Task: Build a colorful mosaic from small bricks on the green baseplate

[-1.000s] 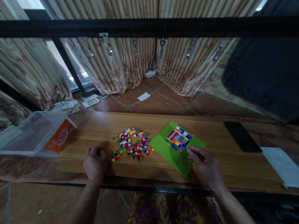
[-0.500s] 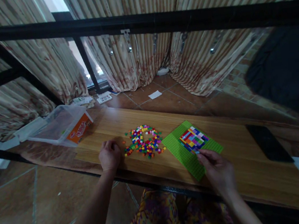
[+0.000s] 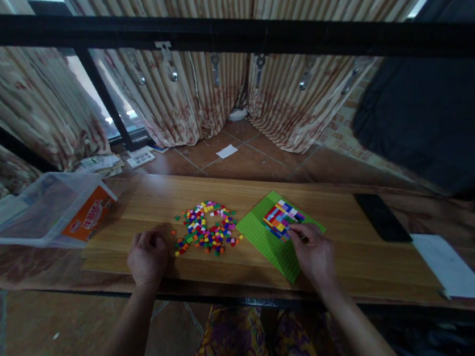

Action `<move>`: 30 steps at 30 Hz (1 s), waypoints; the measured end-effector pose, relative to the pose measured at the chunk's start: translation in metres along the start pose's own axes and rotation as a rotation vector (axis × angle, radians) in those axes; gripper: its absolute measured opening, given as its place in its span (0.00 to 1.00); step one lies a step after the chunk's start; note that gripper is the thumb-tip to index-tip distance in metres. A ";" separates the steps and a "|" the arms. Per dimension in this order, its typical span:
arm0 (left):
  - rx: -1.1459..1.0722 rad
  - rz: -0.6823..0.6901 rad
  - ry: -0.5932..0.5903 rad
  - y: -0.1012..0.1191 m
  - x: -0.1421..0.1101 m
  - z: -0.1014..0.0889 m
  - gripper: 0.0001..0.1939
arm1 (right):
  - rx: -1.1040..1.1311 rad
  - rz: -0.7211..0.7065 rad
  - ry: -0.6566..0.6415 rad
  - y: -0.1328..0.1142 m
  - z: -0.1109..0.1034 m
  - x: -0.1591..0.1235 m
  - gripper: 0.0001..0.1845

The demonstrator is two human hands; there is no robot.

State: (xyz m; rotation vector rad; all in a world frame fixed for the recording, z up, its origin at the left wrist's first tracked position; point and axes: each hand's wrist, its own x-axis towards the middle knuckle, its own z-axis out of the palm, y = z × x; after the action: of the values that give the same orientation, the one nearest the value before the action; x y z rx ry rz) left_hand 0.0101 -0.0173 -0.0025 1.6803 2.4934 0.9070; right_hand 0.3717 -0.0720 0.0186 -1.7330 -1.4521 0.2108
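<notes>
A green baseplate (image 3: 270,243) lies on the wooden table (image 3: 358,255), carrying a patch of small coloured bricks (image 3: 281,217). My right hand (image 3: 312,252) rests on the plate with its fingers pinched together at the near edge of that patch; what they hold is too small to make out. A loose pile of small coloured bricks (image 3: 207,229) lies to the left of the plate. My left hand (image 3: 147,257) sits curled in a loose fist on the table just left of the pile, with nothing seen in it.
A clear plastic tub with an orange label (image 3: 48,211) lies on its side at the table's left end. A black phone (image 3: 381,217) and a white sheet of paper (image 3: 451,265) are at the right. A black metal rail (image 3: 221,31) crosses overhead; curtains hang behind.
My right hand has moved forward from the plate's near part up to the edge of the brick patch. My left hand has stayed beside the pile. The camera view swung.
</notes>
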 end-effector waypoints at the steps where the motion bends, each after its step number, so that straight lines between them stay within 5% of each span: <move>1: 0.005 -0.001 -0.002 0.000 0.000 0.000 0.12 | -0.011 0.000 0.007 0.000 0.001 0.001 0.15; 17: -0.007 -0.004 -0.017 0.001 -0.001 -0.001 0.12 | -0.032 -0.128 0.030 0.000 0.001 -0.005 0.15; 30: -0.038 0.011 -0.009 -0.002 -0.002 0.002 0.11 | 0.038 -0.009 -0.046 0.014 -0.002 -0.009 0.18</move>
State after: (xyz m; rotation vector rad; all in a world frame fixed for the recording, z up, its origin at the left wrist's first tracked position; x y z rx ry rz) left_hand 0.0099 -0.0180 -0.0059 1.6842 2.4477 0.9388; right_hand 0.3806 -0.0804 0.0068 -1.7007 -1.4788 0.2736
